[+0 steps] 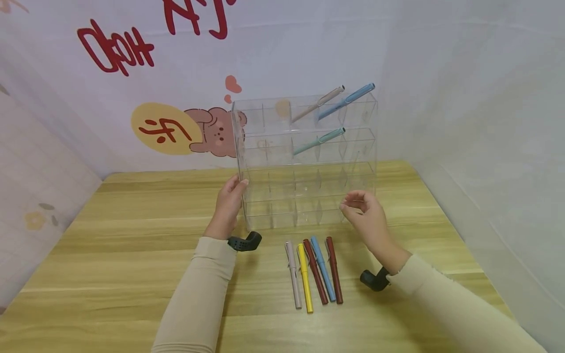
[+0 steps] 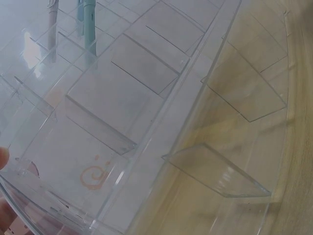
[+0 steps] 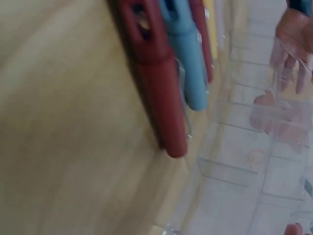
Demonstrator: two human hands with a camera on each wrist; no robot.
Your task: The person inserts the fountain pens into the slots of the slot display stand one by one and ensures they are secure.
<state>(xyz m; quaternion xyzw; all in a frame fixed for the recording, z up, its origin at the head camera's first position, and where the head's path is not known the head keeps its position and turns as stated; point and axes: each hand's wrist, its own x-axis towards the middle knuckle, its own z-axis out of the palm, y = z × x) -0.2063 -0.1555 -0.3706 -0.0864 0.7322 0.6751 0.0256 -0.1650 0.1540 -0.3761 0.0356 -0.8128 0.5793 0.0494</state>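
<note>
A clear tiered pen rack (image 1: 282,206) stands upright at the back of the table. My left hand (image 1: 227,206) grips its left side, the thumb in front of the edge; in the left wrist view, only bits of that hand show. My right hand (image 1: 368,215) is by the rack's lower right, fingers loosely curled, no object visible in them; whether it touches the rack I cannot tell. In the top tier lean a beige pen (image 1: 319,103) and a blue pen (image 1: 346,101). One tier down leans a teal pen (image 1: 320,141).
In front of the rack lie a light grey pen (image 1: 294,274), a yellow pen (image 1: 305,278), a dark red pen (image 1: 315,272), a light blue pen (image 1: 323,268) and another dark red pen (image 1: 334,269). Behind the wooden table (image 1: 132,255) hangs a printed white cloth (image 1: 309,49).
</note>
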